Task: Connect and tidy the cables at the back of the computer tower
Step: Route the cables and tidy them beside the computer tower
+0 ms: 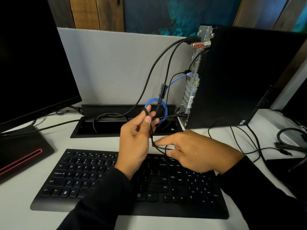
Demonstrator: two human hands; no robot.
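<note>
The black computer tower (240, 77) stands at the right with its metal back panel (193, 77) facing left. Several black cables (159, 62) and a blue network cable (177, 79) are plugged into that panel. The blue cable ends in a coil (163, 107) over the desk's cable tray. My left hand (135, 138) is raised above the keyboard and pinches a thin black cable (151, 130) looped round its fingertips. My right hand (191, 151) lies lower, to the right, pinching the same thin cable's loop between thumb and fingers.
A black keyboard (83, 180) lies under both hands. A dark monitor (33, 63) on its stand fills the left. The open cable tray (103, 128) sits behind the keyboard. More loose black cables (245, 140) trail over the white desk at the right.
</note>
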